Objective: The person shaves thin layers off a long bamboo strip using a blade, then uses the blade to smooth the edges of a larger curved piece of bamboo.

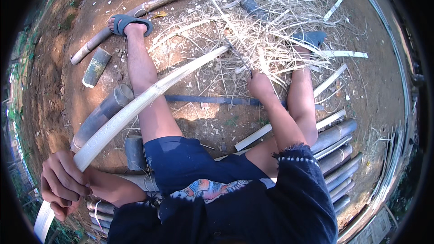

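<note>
A long pale split bamboo strip (135, 106) runs from lower left up to the middle. My left hand (63, 183) grips its near end at the lower left. My right hand (260, 83) is closed on the handle of a knife (238, 56) whose blade meets the strip's far tip. The strip passes over my left leg (144, 86). Both feet wear dark sandals (129, 22) on the bare ground.
A heap of thin dry bamboo shavings (266, 22) lies ahead between my feet. Round bamboo poles (337, 153) are stacked under me at right. A dark pole (101, 113), a short cut piece (96, 68) and a longer stick (135, 11) lie at left.
</note>
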A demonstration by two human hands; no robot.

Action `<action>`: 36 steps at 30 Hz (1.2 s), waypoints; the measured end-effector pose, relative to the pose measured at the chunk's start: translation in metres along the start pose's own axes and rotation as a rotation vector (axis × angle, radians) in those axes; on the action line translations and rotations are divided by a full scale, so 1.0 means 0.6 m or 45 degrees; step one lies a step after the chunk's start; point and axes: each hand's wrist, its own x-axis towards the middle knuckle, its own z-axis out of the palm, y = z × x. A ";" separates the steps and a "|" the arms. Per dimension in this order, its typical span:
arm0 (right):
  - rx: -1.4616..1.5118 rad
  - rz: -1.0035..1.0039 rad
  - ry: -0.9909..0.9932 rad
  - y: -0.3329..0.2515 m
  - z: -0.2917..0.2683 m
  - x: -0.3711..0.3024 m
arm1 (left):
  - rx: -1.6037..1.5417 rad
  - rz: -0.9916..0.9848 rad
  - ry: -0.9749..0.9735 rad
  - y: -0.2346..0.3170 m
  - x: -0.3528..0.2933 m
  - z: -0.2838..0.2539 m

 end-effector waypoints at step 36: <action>1.644 0.712 -0.344 -0.132 -0.007 -0.260 | 0.602 0.045 1.013 0.072 -0.053 0.086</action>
